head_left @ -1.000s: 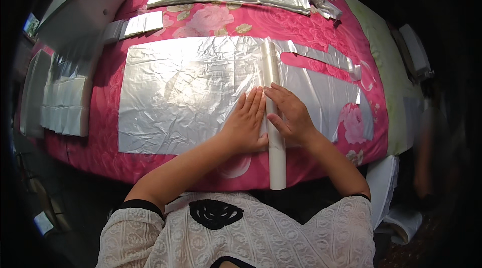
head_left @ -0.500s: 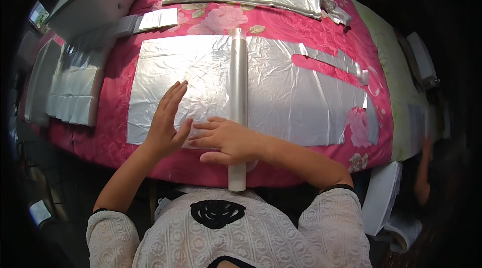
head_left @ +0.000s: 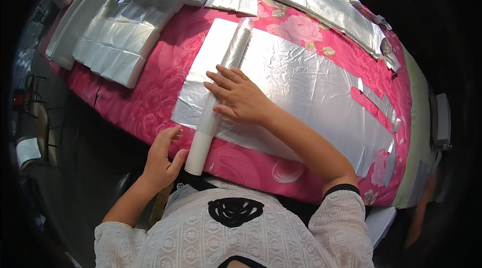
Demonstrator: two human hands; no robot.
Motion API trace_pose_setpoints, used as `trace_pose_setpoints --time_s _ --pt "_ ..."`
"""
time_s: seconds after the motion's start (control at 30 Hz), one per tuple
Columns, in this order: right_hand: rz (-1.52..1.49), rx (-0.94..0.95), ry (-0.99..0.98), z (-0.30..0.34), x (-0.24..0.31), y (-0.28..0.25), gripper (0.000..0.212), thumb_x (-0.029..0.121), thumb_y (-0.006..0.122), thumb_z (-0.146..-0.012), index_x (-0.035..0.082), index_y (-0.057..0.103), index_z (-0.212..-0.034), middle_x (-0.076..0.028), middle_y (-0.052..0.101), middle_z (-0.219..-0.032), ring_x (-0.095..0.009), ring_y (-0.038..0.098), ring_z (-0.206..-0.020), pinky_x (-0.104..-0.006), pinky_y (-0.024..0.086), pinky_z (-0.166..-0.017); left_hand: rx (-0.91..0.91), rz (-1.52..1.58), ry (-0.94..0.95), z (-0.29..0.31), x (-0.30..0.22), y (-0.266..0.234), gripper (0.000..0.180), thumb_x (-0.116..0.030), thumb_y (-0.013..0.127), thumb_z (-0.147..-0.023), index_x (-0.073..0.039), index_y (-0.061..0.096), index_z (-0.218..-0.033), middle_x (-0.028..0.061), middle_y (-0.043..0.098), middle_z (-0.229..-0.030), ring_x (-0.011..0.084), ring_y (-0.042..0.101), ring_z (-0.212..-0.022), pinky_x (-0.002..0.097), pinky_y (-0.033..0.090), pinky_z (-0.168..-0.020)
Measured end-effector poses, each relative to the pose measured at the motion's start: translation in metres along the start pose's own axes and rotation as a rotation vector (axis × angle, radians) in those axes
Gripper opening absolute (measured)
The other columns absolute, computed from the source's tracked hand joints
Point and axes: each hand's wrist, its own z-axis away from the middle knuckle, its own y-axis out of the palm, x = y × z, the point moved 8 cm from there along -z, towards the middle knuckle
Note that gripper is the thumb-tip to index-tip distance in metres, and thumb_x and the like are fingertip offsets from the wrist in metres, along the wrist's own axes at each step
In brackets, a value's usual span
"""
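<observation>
A stack of thin silvery-white plastic bags lies flat on the pink flowered cloth in front of me. Across its left part rests a long white roller tube, slanting from the near edge up to the right, with its far part looking clear and shiny. My right hand lies palm down on the tube's middle, fingers spread and not wrapped around it. Beside the tube's near end, my left hand is held above the table edge, thumb apart from the fingers, with nothing in it.
Packed rows of folded white plastic packets stand at the left beside a white tray. A few small packets lie farther back. Another bag stack is at the far right. A person's arm shows at the right edge.
The tube has moved left over the bags and now slants. My right hand has gone onto its middle; my left hand has moved down off the bags. The view has turned.
</observation>
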Motion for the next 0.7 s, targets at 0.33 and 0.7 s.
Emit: trace_pose_setpoints --time_s 0.33,0.7 --pt "-0.373 -0.424 0.580 -0.060 0.004 0.042 0.080 0.010 0.052 -0.070 -0.002 0.017 -0.141 -0.030 0.014 -0.144 -0.041 0.008 -0.138 -0.0474 0.010 -0.112 0.098 -0.109 -0.246 0.006 0.030 0.003 0.067 -0.023 0.078 -0.065 0.004 0.047 -0.118 0.0151 0.057 -0.098 0.0286 0.059 -0.088 0.0346 0.047 -0.080" --pt "-2.047 -0.718 0.506 -0.027 0.004 -0.022 0.069 0.012 0.067 -0.075 0.002 0.028 -0.131 -0.007 0.053 -0.092 -0.016 0.057 -0.081 -0.0326 0.051 -0.078 0.664 1.948 -0.506 0.021 -0.019 0.058 0.065 -0.024 0.074 -0.066 0.011 0.044 -0.112 0.0153 0.052 -0.091 0.0204 0.059 -0.073 0.0336 0.056 -0.066"
